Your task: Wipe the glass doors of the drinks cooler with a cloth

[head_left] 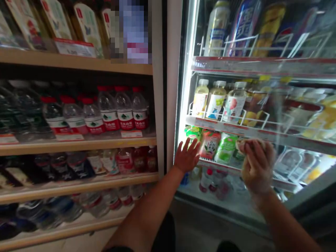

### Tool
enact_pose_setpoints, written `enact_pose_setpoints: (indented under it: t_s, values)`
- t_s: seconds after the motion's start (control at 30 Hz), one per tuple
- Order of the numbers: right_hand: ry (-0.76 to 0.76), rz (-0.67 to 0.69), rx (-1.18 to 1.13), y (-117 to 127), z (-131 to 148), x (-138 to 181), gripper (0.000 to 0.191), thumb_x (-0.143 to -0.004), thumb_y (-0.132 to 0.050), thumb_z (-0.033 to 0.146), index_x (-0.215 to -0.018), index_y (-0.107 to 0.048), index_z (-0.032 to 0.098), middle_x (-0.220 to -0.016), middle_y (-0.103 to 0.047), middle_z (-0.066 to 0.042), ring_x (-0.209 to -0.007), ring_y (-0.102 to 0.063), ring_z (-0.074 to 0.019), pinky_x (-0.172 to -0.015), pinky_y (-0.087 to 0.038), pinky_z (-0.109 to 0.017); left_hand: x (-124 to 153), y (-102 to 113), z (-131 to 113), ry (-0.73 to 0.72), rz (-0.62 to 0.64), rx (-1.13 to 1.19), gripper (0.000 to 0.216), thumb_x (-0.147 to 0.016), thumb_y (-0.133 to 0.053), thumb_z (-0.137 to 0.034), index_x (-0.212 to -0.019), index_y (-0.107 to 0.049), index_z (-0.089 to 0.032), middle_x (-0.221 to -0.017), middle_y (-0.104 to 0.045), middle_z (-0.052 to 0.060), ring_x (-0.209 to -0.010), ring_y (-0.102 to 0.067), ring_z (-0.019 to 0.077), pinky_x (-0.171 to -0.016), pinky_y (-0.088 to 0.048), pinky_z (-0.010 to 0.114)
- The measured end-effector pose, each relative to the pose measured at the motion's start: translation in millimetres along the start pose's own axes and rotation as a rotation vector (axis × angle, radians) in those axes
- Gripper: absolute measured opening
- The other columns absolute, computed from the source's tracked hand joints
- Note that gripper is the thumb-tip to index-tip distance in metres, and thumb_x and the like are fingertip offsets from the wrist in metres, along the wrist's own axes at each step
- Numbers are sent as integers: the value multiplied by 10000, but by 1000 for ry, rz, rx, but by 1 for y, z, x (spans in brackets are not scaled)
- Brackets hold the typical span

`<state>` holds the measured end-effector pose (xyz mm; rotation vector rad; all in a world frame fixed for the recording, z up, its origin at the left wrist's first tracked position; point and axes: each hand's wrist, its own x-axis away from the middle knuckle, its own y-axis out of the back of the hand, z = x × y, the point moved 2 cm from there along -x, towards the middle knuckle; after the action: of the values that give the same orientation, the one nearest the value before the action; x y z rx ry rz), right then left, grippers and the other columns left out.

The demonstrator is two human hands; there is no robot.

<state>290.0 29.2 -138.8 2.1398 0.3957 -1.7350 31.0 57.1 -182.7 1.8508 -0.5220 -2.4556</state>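
Observation:
My left hand is open, fingers spread, reaching to the left end of a low shelf in a lit drinks fridge, close to a green-capped bottle and a red-labelled bottle. My right hand is blurred by motion and curled near a green-labelled bottle on the same shelf; whether it grips anything I cannot make out. The shelf rail runs below both hands.
Wooden shelves at left carry red-capped water bottles and darker drinks below. The fridge's upper wire racks hold juice bottles and cans. The fridge frame post divides the two units.

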Motion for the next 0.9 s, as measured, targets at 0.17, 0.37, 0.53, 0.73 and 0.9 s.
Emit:
enact_pose_setpoints:
  t_s: [0.17, 0.37, 0.53, 0.73, 0.9]
  values:
    - [107, 223, -75, -18, 50, 47, 595, -915, -544, 116, -1483, -436, 256, -1407, -601, -54, -1429, -415, -260, -1201, -329, -503, 0, 1, -1, -4, 33, -16, 533, -973, -440, -401, -1474, -445, -219, -1512, -488, 63, -1537, -151, 239, -1258, -63, 469]
    - [-1, 18, 53, -20, 34, -1, 548, -899, -588, 99, -1406, -545, 300, -1369, -631, -39, -1385, -471, -293, -1203, -287, -567, 2, 0, -1, -2, 11, -15, 528, -971, -439, -413, -1471, -450, -244, -1543, -445, 36, -1540, -134, 246, -1258, -52, 511]
    - [31, -6, -40, -26, 52, -9, 611, -835, -710, 145, -1417, -534, 208, -1491, -508, -116, -1420, -398, -359, -1123, -418, -558, 1, -1, -1, -9, -56, -35, 528, -944, -478, -412, -1443, -489, -240, -1579, -384, 25, -1538, -142, 259, -1258, -92, 511]
    - [34, 73, -12, -30, 59, -12, 509, -876, -651, 85, -1345, -605, 278, -1318, -665, -39, -1339, -499, -264, -1212, -270, -537, 0, -1, -1, -9, -53, -42, 540, -936, -499, -434, -1444, -490, -251, -1589, -362, 13, -1540, -132, 254, -1262, -93, 503]
    - [-17, -130, -33, -30, 50, -49, 529, -840, -700, 106, -1349, -608, 220, -1345, -641, -91, -1286, -524, -316, -1043, -496, -503, 1, -2, -1, -12, -55, -6, 526, -939, -498, -415, -1437, -498, -246, -1581, -374, 10, -1540, -128, 248, -1265, -88, 506]
